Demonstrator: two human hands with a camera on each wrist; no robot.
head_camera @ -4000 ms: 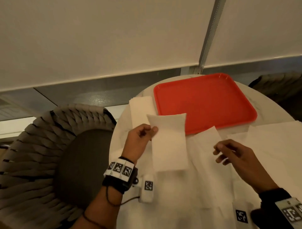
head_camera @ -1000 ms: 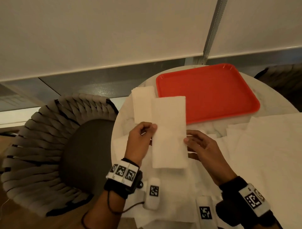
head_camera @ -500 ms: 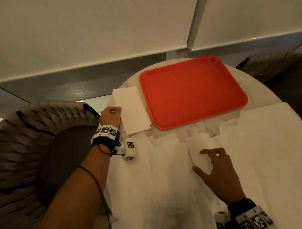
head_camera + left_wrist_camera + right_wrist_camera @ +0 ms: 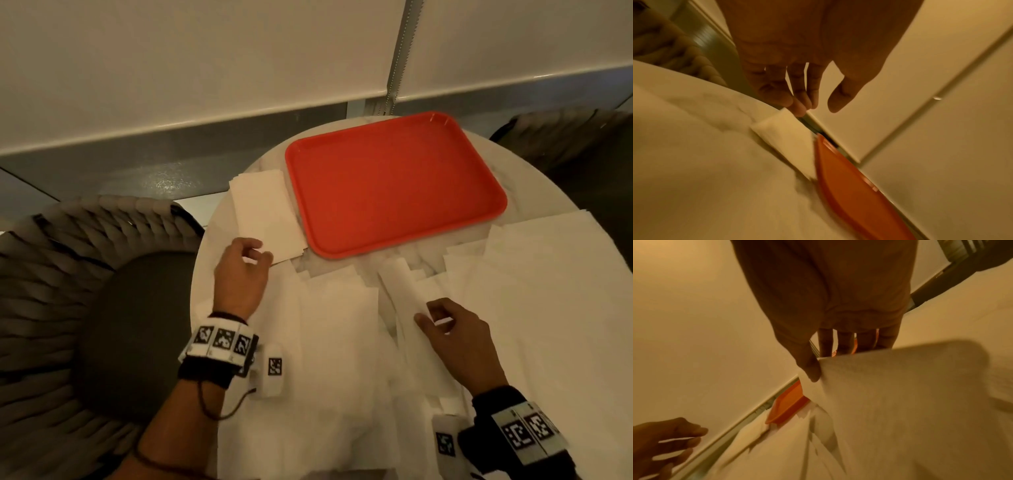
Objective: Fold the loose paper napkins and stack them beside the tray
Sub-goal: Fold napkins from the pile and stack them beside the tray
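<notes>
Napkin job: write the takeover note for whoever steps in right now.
Left hand: empty, fingers loose, at the near corner of the folded stack.
Right hand: pinching a loose napkin by its edge, lifted off the pile.
Red tray: bare, at the far side of the table; stack lies against its left edge.
Done: several napkins folded and stacked.
Left: fold the held napkin, then the loose napkins spread over the table.

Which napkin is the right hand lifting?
The loose napkin just below the tray, pinched by the right hand; the others lie flat.
</notes>
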